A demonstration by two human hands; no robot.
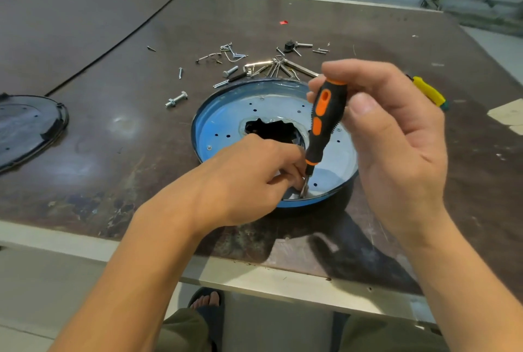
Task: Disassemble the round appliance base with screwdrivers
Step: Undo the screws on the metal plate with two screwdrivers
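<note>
Gripping screwdriver point(325, 122): right hand point(396, 136) | left hand point(249, 179) pinches shaft | tip on base point(226, 114)

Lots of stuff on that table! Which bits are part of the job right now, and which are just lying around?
In use: blue base, screwdriver, right hand gripping its handle, left hand pinching its shaft.
Lying about: bolts and screws, black cover, yellow tool, red scrap.

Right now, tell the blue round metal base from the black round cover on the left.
Colour: the blue round metal base gleams, the black round cover is dull. Place: the base sits centre, the cover far left, cropped by the frame. Both lie flat, dotted with small holes.
</note>
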